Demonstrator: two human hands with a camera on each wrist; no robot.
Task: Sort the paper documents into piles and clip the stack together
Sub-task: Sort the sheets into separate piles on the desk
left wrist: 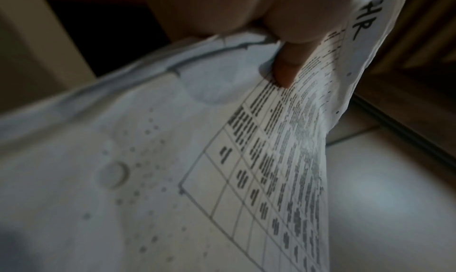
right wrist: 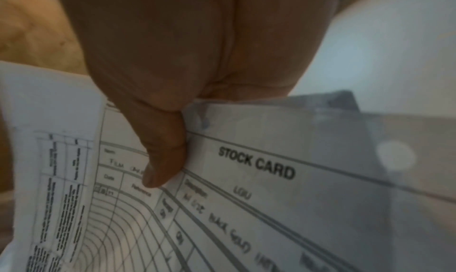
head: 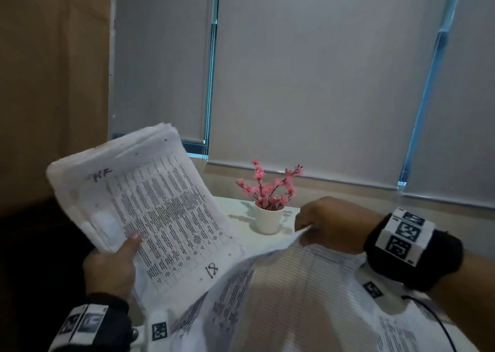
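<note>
My left hand (head: 112, 266) holds up a thick stack of printed papers (head: 144, 204), thumb on the top sheet, which bears a table, "HR" and "18" in pen. The left wrist view shows that thumb (left wrist: 288, 69) pressed on the same stack of papers (left wrist: 283, 159). My right hand (head: 321, 225) pinches the top edge of a loose sheet (head: 289, 292) with ruled lines, lifted off to the right and bowed. In the right wrist view my right thumb (right wrist: 162, 159) lies on that sheet, a form headed "STOCK CARD" (right wrist: 256, 165). No clip is in view.
A white table (head: 235, 209) lies ahead, with a small white pot of pink flowers (head: 269, 209) between my hands. Grey roller blinds (head: 321, 70) fill the back wall and a brown panel (head: 53, 83) stands at left. More printed paper (head: 396, 333) lies at the lower right.
</note>
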